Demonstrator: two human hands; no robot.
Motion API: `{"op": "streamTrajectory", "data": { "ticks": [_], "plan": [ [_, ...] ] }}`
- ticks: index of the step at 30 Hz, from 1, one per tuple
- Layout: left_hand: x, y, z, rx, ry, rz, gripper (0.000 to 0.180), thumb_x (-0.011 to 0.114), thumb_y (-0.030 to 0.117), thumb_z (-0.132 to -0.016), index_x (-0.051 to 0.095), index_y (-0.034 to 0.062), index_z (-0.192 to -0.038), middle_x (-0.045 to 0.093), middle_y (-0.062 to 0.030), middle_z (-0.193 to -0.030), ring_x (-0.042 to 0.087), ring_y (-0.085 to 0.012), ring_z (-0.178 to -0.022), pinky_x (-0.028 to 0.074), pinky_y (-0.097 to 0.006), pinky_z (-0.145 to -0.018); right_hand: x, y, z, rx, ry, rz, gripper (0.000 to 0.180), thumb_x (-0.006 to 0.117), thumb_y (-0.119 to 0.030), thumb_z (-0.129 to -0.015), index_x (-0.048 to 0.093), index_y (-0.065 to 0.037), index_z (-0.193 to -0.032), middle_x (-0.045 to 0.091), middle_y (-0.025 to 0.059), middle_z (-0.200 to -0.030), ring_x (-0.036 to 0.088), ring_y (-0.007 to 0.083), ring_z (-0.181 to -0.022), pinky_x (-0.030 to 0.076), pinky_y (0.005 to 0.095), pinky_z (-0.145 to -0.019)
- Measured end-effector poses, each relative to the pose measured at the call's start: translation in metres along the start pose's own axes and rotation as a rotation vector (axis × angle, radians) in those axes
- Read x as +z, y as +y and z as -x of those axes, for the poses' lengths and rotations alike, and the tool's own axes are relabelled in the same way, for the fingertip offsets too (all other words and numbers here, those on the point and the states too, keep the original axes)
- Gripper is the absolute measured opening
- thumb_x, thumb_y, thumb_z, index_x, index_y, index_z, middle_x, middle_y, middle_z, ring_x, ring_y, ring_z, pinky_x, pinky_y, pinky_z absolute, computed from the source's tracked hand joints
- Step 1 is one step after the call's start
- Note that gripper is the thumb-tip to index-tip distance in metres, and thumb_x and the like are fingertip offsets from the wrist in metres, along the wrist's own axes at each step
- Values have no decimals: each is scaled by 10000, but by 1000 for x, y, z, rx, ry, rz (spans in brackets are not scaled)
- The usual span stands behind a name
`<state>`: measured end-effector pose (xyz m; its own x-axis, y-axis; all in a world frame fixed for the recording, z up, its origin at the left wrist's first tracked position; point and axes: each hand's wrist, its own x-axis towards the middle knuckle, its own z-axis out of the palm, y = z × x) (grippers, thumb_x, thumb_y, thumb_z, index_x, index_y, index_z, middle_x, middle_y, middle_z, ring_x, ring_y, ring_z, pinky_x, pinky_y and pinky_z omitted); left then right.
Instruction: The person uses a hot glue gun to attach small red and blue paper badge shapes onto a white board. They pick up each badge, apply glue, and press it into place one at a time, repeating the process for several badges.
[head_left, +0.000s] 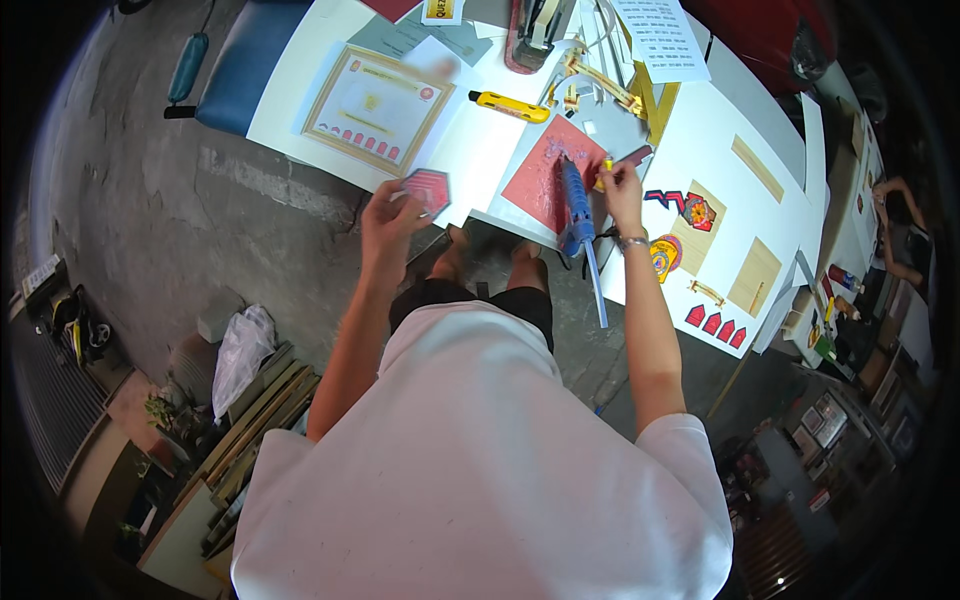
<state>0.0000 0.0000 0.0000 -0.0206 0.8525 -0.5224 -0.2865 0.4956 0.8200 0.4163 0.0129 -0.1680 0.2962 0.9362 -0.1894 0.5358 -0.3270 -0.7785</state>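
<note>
- The red card shape (pixel 427 189) is small and has six sides. It has a pale edge and faint lines on it. The left hand (pixel 388 222) holds it by its lower left side, just over the edge of the white table.
- The blue glue gun (pixel 573 208) is long and thin. It lies pointing up and away on the red sheet, and its cord hangs down off the table edge.
- The red sheet (pixel 541 177) is flat on the table, turned like a diamond, with pale scratchy marks on it.
- The right hand (pixel 620 186) pinches a small yellow piece (pixel 605 168) just beside the glue gun.

One glue gun (pixel 574 205), one yellow cutter (pixel 510 105)
</note>
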Motion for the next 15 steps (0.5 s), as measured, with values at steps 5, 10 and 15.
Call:
{"op": "streamTrajectory", "data": {
  "ticks": [5, 10, 15],
  "plan": [
    [54, 25, 2, -37, -170, 22, 258, 681, 129, -1003, 559, 40, -1212, 746, -83, -1035, 719, -134, -939, 593, -297, -812, -65, -146, 30, 91, -248, -346, 96, 507, -99, -1090, 421, -87, -1132, 642, 42, -891, 514, 75, -685, 419, 228, -612],
    [105, 51, 29, -83, -292, 41, 241, 665, 148, -1018, 599, 21, -1211, 756, -116, -1075, 727, -143, -972, 603, -319, -863, -115, -273, 85, -204, -370, -144, 85, 525, -130, -1089, 537, -50, -1113, 605, 7, -827, 527, 68, -741, 425, 226, -670],
    [135, 76, 54, -19, -405, 60, 236, 640, 133, -1032, 641, -12, -1218, 756, -87, -1087, 712, -120, -993, 602, -326, -900, -128, -340, 117, -426, -228, 211, 97, 645, -71, -999, 686, 8, -1038, 660, 112, -786, 638, 202, -687, 500, 318, -645]
  ]
}}
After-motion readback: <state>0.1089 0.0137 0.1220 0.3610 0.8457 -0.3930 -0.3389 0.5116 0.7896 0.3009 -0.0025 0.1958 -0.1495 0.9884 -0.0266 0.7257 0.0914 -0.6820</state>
